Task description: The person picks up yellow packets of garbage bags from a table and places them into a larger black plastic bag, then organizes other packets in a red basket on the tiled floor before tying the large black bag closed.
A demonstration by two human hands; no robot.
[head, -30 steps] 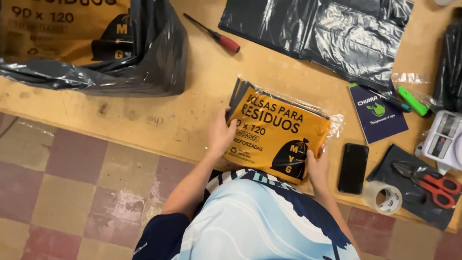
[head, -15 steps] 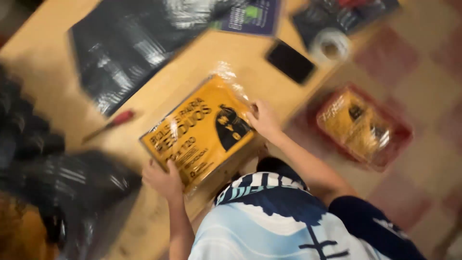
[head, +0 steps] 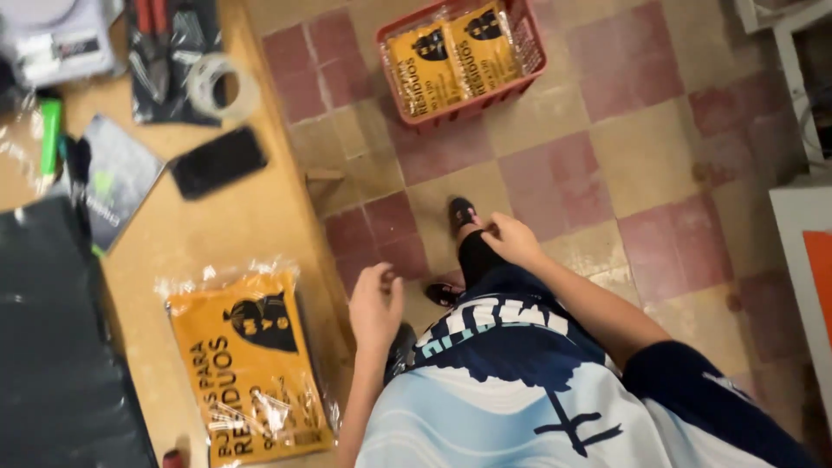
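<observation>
The head view is showing your left hand (head: 375, 305) hanging just below the middle of the frame, off the edge of the wooden table (head: 234, 217), with the fingers loosely curled and nothing in their grasp. Your right hand (head: 511, 240) is hovering a little right of center over the checkered tile floor (head: 659, 156), its fingers half bent and thumb tucked toward them, also gripping nothing. The nearest thing to your left hand is the orange packet of bags (head: 251, 368), wrapped in clear plastic, which is lying flat on the table at the lower left of the frame, just beside the table edge and apart from your fingers. Toward the top center, a red plastic basket (head: 529, 52) is sitting on the floor and holding two more orange packets (head: 451, 56) side by side. On the table at the upper left, a black phone (head: 218, 161) is lying near a roll of clear tape (head: 221, 85), and a green marker (head: 50, 130) is resting beside a dark booklet (head: 117, 178). A black plastic sheet (head: 61, 347) is covering the far left of the table.
</observation>
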